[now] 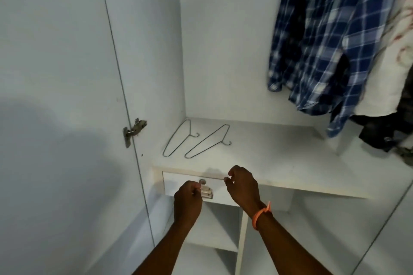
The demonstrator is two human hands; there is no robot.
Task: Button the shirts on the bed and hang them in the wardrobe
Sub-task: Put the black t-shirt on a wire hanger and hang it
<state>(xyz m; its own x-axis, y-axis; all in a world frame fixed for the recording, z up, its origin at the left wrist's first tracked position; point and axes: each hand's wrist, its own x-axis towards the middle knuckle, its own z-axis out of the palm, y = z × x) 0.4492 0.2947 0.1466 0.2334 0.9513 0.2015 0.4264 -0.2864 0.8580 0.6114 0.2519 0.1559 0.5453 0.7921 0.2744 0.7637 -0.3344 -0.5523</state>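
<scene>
**At wardrobe, hands empty, hangers not yet picked up**

Person stands facing the open wardrobe. Both hands out in front, low, near the shelf edge. Left hand loosely curled, fingers bent in, holding nothing that I can see; it sits in front of the drawer w/ metal handle, may be touching it, can't tell. Right hand also half-curled, thumb and fingers pinched toward each other but empty, orange wristband on that wrist.

Progress: some shirts already hanging at upper right, blue plaid shirt clearest, a white garment and darker ones behind it. So prob. part of the job is done. Bed not in view, so can't say how many shirts are left there or whether buttoned.

Two bare wire hangers lie flat on the shelf, side by side, back-left corner, well clear of the hands. Guess: next is grabbing one for another shirt.

Around: open door at left w/ hinge, cubbies below the drawer. Nothing blocks the reach to hangers; hung shirts crowd the right side, left of rail area looks free.
</scene>
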